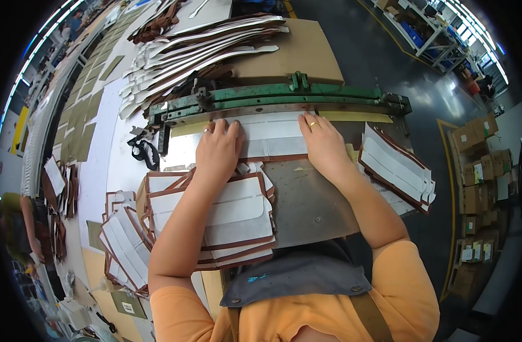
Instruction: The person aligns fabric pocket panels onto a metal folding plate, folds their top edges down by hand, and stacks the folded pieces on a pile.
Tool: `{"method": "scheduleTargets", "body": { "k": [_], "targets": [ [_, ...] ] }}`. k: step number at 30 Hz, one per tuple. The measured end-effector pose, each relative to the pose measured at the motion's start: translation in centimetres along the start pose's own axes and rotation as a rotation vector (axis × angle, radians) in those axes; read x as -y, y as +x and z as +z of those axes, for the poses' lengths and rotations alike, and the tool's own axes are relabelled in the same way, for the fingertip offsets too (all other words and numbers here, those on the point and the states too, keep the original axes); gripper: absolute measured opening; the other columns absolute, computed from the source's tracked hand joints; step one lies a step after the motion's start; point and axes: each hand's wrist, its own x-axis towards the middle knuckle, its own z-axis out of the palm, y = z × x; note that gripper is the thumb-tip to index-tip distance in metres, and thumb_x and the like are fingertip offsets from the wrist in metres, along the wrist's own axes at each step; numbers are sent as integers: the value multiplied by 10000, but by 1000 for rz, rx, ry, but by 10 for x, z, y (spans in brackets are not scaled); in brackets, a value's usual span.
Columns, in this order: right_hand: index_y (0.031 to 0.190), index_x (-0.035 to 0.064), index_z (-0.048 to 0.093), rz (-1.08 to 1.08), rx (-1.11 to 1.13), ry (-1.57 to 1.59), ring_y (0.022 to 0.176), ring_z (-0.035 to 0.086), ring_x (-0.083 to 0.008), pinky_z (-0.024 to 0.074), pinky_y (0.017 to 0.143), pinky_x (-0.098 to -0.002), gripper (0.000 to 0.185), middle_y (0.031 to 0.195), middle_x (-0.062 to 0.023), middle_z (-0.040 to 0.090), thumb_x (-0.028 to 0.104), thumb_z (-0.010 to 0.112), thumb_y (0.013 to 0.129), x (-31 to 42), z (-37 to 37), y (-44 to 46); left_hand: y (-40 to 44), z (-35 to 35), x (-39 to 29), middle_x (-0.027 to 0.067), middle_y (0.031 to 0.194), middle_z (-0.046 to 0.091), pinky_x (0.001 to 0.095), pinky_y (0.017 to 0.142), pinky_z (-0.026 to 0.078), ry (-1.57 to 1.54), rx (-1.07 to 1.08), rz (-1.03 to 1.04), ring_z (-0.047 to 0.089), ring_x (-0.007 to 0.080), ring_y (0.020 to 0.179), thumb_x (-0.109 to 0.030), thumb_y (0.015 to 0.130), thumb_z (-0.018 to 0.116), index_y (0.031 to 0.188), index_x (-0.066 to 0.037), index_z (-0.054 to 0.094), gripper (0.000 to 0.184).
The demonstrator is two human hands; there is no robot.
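Note:
A white panel with brown edging (272,146) lies flat on the metal plate, its far edge at the green metal bar of a bench machine (261,100). My left hand (218,147) rests on the panel's left end, fingers stretched toward the bar. On its right end lies my right hand (324,141), fingers also extended and a ring on one. Both hands press from above rather than grip. Beneath my left forearm is a stack of similar brown-edged white panels (238,205). More such panels (394,165) lie fanned out right of my right hand.
Long white and brown strips (198,57) are piled behind the machine, beside a brown cardboard sheet (289,54). Black scissors-like handles (142,151) lie left of the bar. Cardboard boxes (477,176) stand along the right. Another person's arm (30,225) shows at far left.

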Motion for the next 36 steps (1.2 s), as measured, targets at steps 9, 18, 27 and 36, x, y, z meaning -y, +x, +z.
{"method": "scheduleTargets", "body": {
  "k": [9, 18, 27, 36],
  "targets": [
    [1095, 7, 578, 66, 55, 228, 1040, 530, -285, 429, 887, -385, 313, 1109, -120, 572, 57, 541, 789, -9, -17, 18, -4, 4, 4, 144, 1085, 525, 411, 822, 462, -17, -40, 23, 514, 347, 1015, -179, 874, 538, 1141, -60, 546, 292],
    [1070, 39, 595, -202, -35, 654, 997, 523, -295, 414, 898, -387, 270, 1023, -107, 562, 95, 595, 806, 42, 28, 98, 2, 10, 17, 148, 1152, 508, 421, 841, 441, -138, -175, -59, 499, 354, 1041, -183, 842, 562, 1158, -23, 519, 357],
    [880, 66, 613, 106, 411, 689, 892, 565, -259, 449, 767, -354, 244, 908, -113, 582, 212, 715, 714, 1, 0, 82, 11, 2, 11, 135, 1228, 465, 435, 871, 373, -91, -374, -83, 465, 346, 1091, -180, 825, 603, 1215, -69, 479, 424],
    [962, -17, 519, 784, -66, 1917, 862, 612, -199, 546, 659, -350, 251, 928, -105, 591, 195, 610, 863, 3, -58, 39, 15, -32, 10, 94, 1172, 507, 430, 899, 304, -283, -603, -30, 453, 301, 1088, -133, 850, 546, 1164, -100, 508, 318]
  ]
}}
